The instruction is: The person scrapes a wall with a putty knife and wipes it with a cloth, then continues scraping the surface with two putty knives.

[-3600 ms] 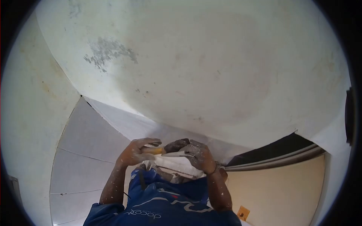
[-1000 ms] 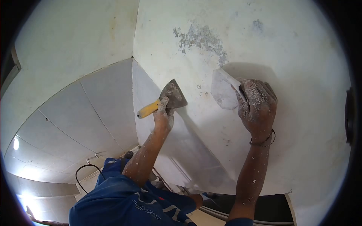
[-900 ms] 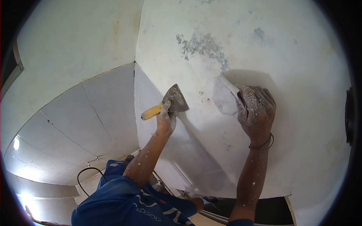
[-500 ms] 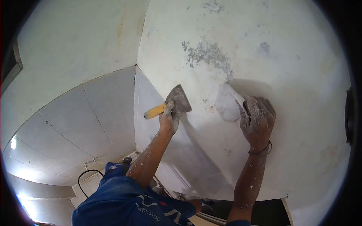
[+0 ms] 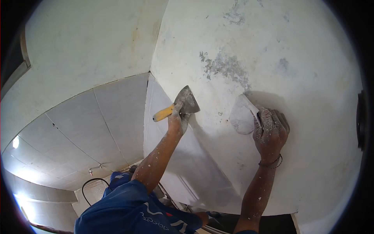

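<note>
My left hand [image 5: 178,119] is closed around a putty knife [image 5: 187,100] where the blade meets its yellow handle. The handle points left, and the broad, smeared metal blade faces up and right. My right hand [image 5: 271,130], coated in whitish dust, pinches a thin whitish sheet [image 5: 241,117]. That sheet is bent, with its wide part spread against or close to the wall [image 5: 311,156]; its exact kind cannot be made out. Above it is a rough grey patch [image 5: 228,68] where the wall's coating has come away.
Grey tiles [image 5: 78,128] cover the lower part of the adjoining wall at left. A tap fitting [image 5: 95,168] sticks out there, near a black cable [image 5: 87,187]. At the far left edge is a framed opening [image 5: 15,74]. A dark gap [image 5: 269,222] lies below my right forearm.
The view has shifted, so the wall sits lower and farther right. Against the wall, the putty knife has moved slightly up and left, and my right hand with the sheet slightly left.
</note>
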A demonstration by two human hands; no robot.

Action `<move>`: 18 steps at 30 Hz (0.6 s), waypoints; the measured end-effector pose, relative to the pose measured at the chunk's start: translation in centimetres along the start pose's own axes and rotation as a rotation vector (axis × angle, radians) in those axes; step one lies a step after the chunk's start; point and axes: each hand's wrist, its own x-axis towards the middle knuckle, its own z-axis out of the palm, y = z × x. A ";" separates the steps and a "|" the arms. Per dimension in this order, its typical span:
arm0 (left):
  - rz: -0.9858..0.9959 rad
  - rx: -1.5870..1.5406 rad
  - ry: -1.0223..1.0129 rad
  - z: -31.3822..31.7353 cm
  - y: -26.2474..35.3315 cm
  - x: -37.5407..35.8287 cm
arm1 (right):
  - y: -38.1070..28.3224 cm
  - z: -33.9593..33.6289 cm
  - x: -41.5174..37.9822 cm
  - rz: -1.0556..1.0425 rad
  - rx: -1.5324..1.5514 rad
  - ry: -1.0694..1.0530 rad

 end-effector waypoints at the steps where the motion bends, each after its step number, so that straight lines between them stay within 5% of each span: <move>1: 0.004 -0.002 -0.005 0.3 0.0 0.0 | 0.0 0.4 0.4 -0.003 -0.001 0.005; 15: 0.027 0.107 -0.139 -1.1 2.7 2.3 | -1.9 7.8 5.7 -0.067 0.065 0.077; 18: 0.041 0.015 -0.106 3.1 3.1 4.9 | -1.8 8.1 5.5 -0.039 0.096 0.034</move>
